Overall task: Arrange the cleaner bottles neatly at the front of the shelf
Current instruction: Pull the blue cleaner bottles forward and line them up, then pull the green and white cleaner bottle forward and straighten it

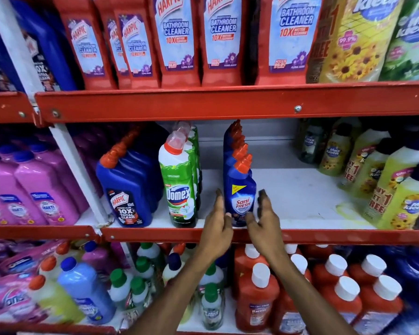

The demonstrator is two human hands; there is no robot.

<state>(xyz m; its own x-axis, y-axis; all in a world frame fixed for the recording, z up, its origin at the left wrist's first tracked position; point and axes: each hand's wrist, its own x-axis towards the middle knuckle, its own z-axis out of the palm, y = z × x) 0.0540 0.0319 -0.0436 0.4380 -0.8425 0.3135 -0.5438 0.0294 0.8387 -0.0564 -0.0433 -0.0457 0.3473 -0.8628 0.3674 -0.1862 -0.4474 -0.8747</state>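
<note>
1. At the front lip of the middle shelf (300, 234), two bare hands flank one blue Sani Fresh bottle (241, 199). The left hand (218, 222) is spread flat, its thumb touching the bottle's lower left side. The right hand (261, 220) is spread too, fingers raised just beside the bottle's right side; whether they press on it cannot be told. Neither hand is closed around the bottle.
2. That bottle stands upright at the shelf's front edge, label forward, orange cap on top.
3. Behind it a single-file row of matching blue bottles (235, 143) runs toward the back; about five orange caps show, counting the front one.
4. Left of the row, with a gap between, stands a file of green Domex bottles (179, 189): at least three clear-over-red caps are visible, the front one at the shelf edge.
5. Further left sit dark blue Harpic bottles (127, 189), several deep; the exact count is unclear.
6. Right of the hands the white shelf board is bare as far as a cluster of yellow Max Kleen bottles (402, 189).
7. On the upper shelf stand five red Harpic Bathroom Cleaner bottles (177, 39).
8. On the lower shelf, below the right hand, are red bottles with white caps (259, 298), at least eight.
</note>
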